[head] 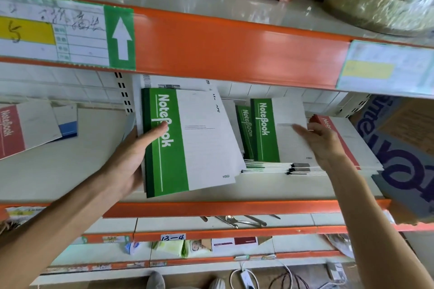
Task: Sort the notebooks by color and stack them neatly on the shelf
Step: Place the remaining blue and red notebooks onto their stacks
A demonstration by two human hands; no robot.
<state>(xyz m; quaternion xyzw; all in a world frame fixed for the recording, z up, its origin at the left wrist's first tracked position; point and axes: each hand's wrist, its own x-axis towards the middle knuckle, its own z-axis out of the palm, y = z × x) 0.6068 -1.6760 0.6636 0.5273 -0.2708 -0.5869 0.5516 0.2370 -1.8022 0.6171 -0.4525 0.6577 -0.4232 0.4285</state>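
My left hand point(131, 159) grips a small stack of green-and-white notebooks point(187, 141) by its left edge, thumb across the top cover, just above the shelf board point(58, 171). To its right lies a pile of green notebooks point(270, 131). My right hand point(321, 141) rests on that pile with fingers stretched out flat. Under and behind that hand, a red notebook point(338, 134) lies on more white covers. At the far left a red notebook point(21, 129) and a blue one point(68, 126) lie on the shelf.
An orange shelf beam point(234, 47) with labels hangs just above the notebooks. Wrapped tubs stand on the upper shelf. A blue printed cardboard box point(404, 148) closes off the right end. Cutlery point(237, 219) lies on the shelf below.
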